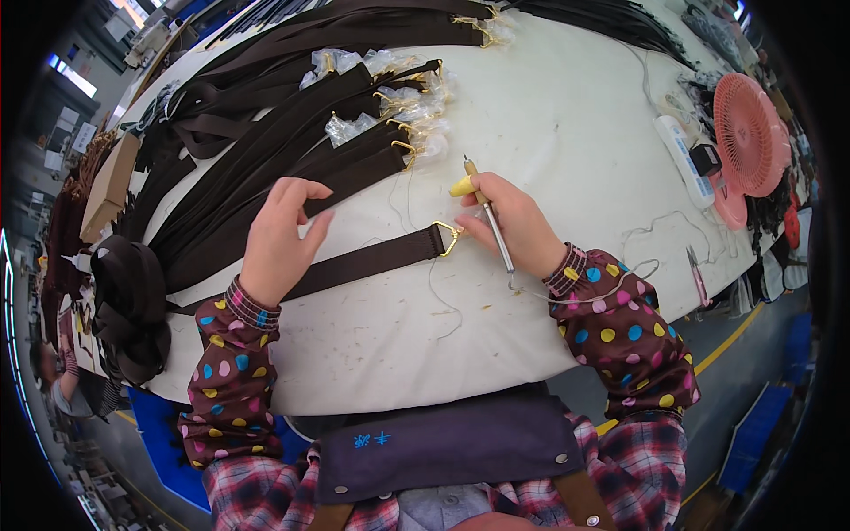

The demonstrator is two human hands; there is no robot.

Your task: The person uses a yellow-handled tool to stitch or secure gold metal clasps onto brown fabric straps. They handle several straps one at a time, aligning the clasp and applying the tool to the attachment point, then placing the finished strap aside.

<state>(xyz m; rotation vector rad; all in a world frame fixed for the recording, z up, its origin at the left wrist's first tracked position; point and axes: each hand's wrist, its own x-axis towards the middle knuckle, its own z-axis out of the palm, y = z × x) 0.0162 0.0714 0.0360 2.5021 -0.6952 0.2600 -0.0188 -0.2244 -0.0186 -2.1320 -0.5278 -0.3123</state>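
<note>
My right hand [518,221] grips a slim pen-shaped tool [496,232] with a metal body, a pointed tip facing away from me and a thin cord at its rear. A yellow cover [462,186] sits at a fingertip of that hand. Just left of the hand lies a dark brown webbing strap [372,264], ending in a gold-coloured metal buckle [448,239]. Above the strap's left part hovers my left hand [288,234], fingers apart and curved, with nothing in it. Loose thread [445,301] trails from the strap near the buckle.
Many dark straps [292,168] with gold hardware in clear plastic wrap [412,106] cover the far left of the table. A coiled strap bundle [128,305] lies at left. To the right stand a pink fan [751,133], a white power strip [683,159] and pink-handled snips [698,274].
</note>
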